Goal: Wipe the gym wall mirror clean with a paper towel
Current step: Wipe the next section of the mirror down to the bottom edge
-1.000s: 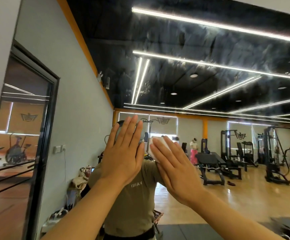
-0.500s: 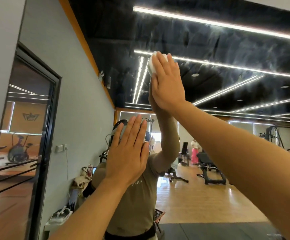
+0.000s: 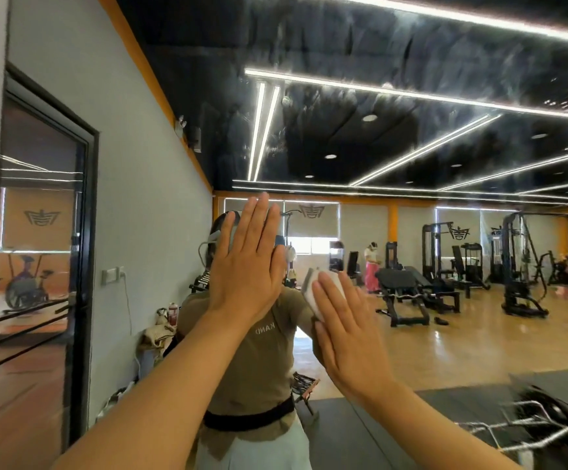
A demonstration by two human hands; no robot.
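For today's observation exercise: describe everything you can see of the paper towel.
The paper towel is white, folded into a thick pad with layered edges showing on its left side. The right hand presses it flat against the mirror with straight fingers, covering most of it; only its upper left part shows.

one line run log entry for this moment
stage: wiping | right hand: flat, pressing paper towel on mirror | left hand: flat on glass, fingers straight | smears: upper mirror
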